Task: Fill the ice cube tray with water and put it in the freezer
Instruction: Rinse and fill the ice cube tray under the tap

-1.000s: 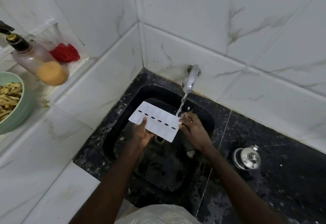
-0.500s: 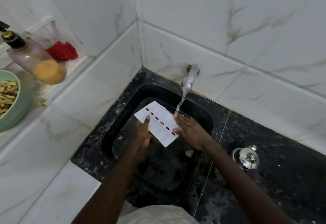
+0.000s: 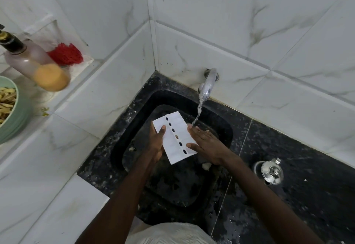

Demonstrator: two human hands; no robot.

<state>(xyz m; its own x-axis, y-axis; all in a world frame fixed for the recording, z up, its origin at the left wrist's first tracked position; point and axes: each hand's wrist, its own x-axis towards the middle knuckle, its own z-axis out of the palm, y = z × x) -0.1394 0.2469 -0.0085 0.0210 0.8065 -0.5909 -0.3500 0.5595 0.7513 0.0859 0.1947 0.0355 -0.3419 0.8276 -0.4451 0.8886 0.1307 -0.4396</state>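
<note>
The white ice cube tray (image 3: pixel 177 128) has a flat lid with a row of dark holes. It hangs over the black sink (image 3: pixel 132 120), tilted with its long side running away from me. My left hand (image 3: pixel 158 143) grips its left edge, thumb on top. My right hand (image 3: pixel 206 142) holds the right edge with spread fingers. Water runs from the chrome tap (image 3: pixel 206 88) and lands at my right fingertips, beside the tray's right edge.
A steel lid with a knob (image 3: pixel 269 172) lies on the wet black counter to the right. On the white ledge at left stand a pump bottle (image 3: pixel 34 64), a red scrubber (image 3: pixel 66 54) and a green bowl (image 3: pixel 18 116) of food strips. Tiled walls close the corner.
The tray has turned from lying across the sink to pointing away from me. Both hands shifted with it, and the stream now falls at the tray's right side.
</note>
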